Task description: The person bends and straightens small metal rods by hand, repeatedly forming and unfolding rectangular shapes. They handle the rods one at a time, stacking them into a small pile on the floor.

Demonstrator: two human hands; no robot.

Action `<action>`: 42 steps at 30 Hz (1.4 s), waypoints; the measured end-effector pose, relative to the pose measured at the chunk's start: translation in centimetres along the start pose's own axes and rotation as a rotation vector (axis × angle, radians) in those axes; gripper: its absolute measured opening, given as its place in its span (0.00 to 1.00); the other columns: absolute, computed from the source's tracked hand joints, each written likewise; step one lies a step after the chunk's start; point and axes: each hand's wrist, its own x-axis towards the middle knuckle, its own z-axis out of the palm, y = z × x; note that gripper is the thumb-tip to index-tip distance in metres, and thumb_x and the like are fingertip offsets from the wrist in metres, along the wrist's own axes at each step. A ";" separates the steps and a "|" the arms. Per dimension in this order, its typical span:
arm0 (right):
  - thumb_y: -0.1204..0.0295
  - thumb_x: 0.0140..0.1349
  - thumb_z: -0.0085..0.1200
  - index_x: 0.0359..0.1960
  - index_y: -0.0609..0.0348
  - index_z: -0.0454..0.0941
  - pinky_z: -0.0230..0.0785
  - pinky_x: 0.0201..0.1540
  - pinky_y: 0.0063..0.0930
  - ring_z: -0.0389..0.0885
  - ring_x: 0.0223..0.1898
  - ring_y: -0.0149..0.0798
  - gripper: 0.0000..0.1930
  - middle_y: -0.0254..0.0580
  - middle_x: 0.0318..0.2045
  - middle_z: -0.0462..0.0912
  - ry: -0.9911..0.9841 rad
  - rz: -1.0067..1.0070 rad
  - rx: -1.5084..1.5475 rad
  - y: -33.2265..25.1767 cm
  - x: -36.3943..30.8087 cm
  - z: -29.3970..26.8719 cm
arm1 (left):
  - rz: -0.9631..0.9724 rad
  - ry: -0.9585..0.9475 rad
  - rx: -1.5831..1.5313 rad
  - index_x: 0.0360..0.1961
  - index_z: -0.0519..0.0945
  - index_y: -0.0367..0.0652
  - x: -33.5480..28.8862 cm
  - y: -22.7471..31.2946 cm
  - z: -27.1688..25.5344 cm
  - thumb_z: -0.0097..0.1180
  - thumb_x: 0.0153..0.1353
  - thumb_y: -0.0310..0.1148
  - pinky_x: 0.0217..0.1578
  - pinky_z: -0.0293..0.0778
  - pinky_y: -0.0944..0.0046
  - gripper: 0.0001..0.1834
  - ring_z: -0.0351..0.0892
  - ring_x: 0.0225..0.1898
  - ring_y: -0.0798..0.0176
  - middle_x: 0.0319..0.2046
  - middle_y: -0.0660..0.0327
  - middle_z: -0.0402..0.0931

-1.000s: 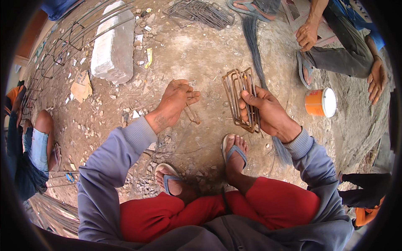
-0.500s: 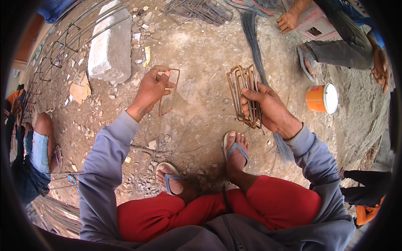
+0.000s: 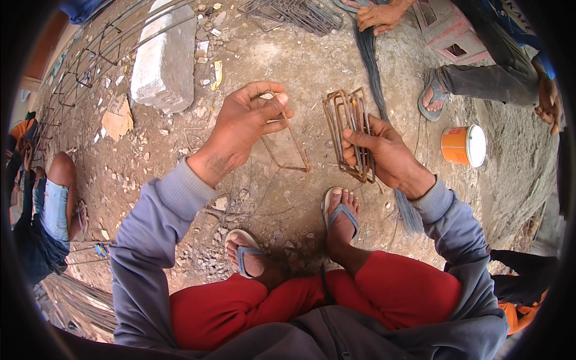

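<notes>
Between the thumb and fingers of my left hand [image 3: 243,123] is a single rusty rebar stirrup [image 3: 296,143], a thin rectangular loop hanging tilted with its lower end toward the right. My right hand [image 3: 387,150] grips a bundle of several similar stirrups [image 3: 343,129], held upright with the thumb across them. A narrow gap separates the single loop from the bundle. Both hands are in the air above the dirt ground, in front of my sandalled feet.
A pile of stirrups [image 3: 294,15] lies at the far side. Dark binding wire [image 3: 369,66] runs along the ground, under a co-worker's hand [image 3: 384,17]. An orange bucket [image 3: 454,146] stands right; a concrete block [image 3: 165,66] and a rebar cage [image 3: 90,60] are left. Other people sit on both sides.
My left hand has moved right with the single stirrup, bringing it closer to the bundle. My right hand stays nearly still. A co-worker's hand at the top has shifted left onto the wire.
</notes>
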 end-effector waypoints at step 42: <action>0.71 0.66 0.58 0.47 0.59 0.74 0.74 0.33 0.21 0.83 0.37 0.31 0.11 0.37 0.37 0.83 -0.075 -0.099 0.065 -1.4 -0.7 -0.4 | -0.179 -0.369 -0.083 0.59 0.69 0.43 -1.4 -6.4 1.4 0.51 0.72 0.37 0.45 0.83 0.59 0.18 0.83 0.43 0.62 0.39 0.59 0.77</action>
